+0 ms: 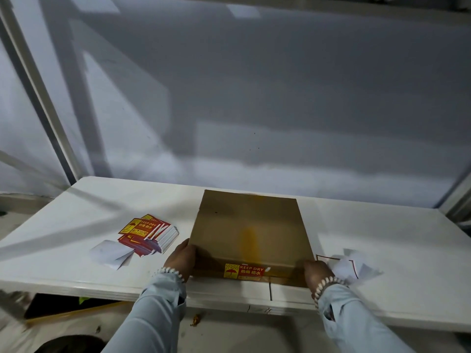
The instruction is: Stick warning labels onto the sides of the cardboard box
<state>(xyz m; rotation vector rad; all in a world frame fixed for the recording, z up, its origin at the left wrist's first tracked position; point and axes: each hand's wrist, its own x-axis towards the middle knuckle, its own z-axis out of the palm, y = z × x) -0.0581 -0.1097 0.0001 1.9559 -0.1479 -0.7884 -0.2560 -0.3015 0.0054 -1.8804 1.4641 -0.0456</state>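
A brown cardboard box [248,230] lies flat on the white table [369,240], near its front edge. A red and yellow "KEEP DRY" label [243,270] is stuck on the box's near side, which faces me. My left hand [181,258] grips the box's near left corner. My right hand [316,272] grips its near right corner. Both wrists wear beaded bracelets and pale sleeves. A stack of red warning labels [149,234] sits on the table to the left of the box.
White backing papers [112,253] lie in front of the label stack. More peeled white backing scraps [354,266] are piled right of my right hand. A grey wall stands behind the table. Below the table's front edge are floor and dark objects.
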